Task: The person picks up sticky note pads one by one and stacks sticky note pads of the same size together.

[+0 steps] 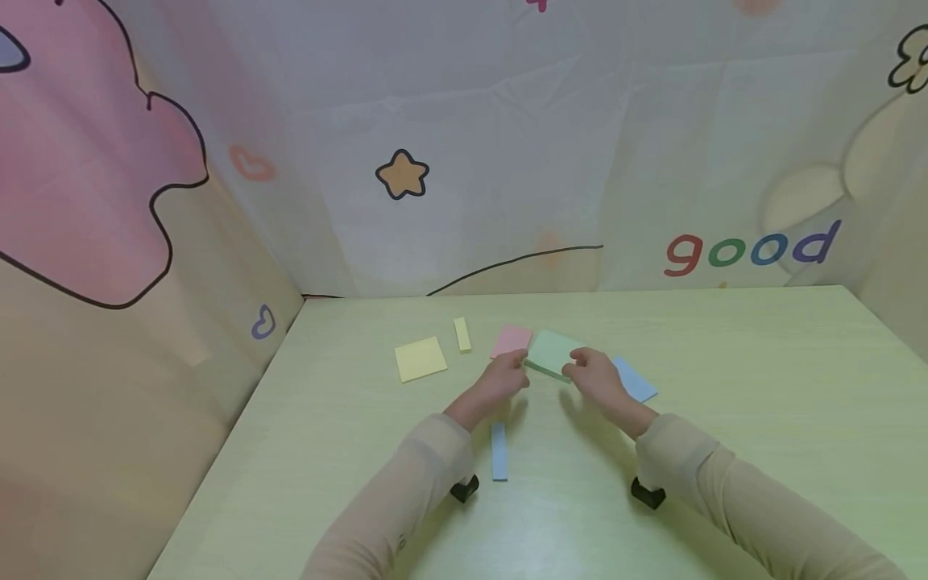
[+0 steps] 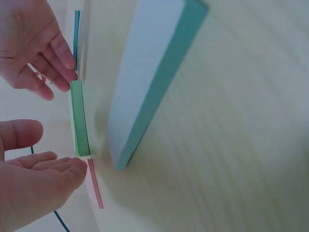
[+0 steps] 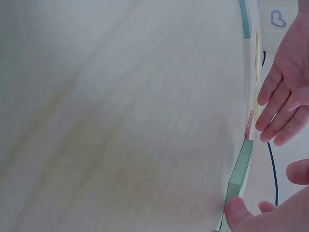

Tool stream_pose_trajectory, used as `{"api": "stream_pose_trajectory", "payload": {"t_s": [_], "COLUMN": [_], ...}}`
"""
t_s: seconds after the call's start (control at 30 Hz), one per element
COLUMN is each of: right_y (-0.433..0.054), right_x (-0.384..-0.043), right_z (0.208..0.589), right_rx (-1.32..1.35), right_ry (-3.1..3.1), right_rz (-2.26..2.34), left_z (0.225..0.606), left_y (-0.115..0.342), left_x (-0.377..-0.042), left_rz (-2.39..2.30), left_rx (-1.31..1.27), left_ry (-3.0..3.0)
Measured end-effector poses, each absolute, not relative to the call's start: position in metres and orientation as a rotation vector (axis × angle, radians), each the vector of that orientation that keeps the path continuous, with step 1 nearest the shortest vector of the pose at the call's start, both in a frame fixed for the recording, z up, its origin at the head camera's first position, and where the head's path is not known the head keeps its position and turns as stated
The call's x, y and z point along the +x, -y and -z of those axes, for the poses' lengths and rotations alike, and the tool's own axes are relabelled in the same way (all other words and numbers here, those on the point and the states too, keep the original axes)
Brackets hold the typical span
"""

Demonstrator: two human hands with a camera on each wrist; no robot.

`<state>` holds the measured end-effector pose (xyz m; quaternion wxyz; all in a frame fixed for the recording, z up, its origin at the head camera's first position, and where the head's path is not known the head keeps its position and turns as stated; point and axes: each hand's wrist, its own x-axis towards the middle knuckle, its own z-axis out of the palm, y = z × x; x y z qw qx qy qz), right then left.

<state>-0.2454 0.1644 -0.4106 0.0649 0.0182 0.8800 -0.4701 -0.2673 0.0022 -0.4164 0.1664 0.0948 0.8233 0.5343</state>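
A pale green sticky note pad (image 1: pixel 551 350) lies turned at an angle on the table, between the two hands. My left hand (image 1: pixel 502 377) is at its left corner, fingers fairly straight and thumb apart, overlapping the lower edge of a pink pad (image 1: pixel 511 338). At the green pad's right end is my right hand (image 1: pixel 596 375), its fingers loosely extended; in the right wrist view a fingertip (image 3: pixel 235 205) overlaps the pad's end. A blue pad (image 1: pixel 636 382) shows partly behind the right hand. Neither hand grips anything.
Left of the hands lie a yellow square pad (image 1: pixel 420 359) and a narrow yellow pad (image 1: pixel 462 335). Nearer the person, a narrow blue pad (image 1: pixel 499 453) lies beside the left forearm. A printed cloth (image 1: pixel 493 177) hangs along the table's far edge.
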Motion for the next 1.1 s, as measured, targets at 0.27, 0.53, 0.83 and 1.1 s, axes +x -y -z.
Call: {"api": "stream_pose_trajectory", "payload": {"t_s": [0.27,0.53,0.83,1.1], "right_y": [-0.1621,-0.1633,-0.1641,-0.1634], "right_x": [-0.2466,-0.2481,-0.2463,-0.2443], "right_z": [0.4116,0.4116,0.4103,0.4086], "right_rx": [0.160,0.196,0.184,0.183], "right_ry": [-2.537,-2.410,-2.376,-2.347], "right_rz": [1.560,1.695,1.709,1.724], "left_z": [0.4177,0.4217,0.4211,0.4229], "left_y": [-0.0044,-0.0052,-0.0056,-0.0036], "left_x": [-0.2732,-0.2772,-0.2760,-0.2747], "left_rz": [-1.529,-1.545,-1.508,-1.480], "left_rx": [0.278,0.240,0.231,0.267], "left_ry": [-2.362,-2.335,-2.365,-2.373]}}
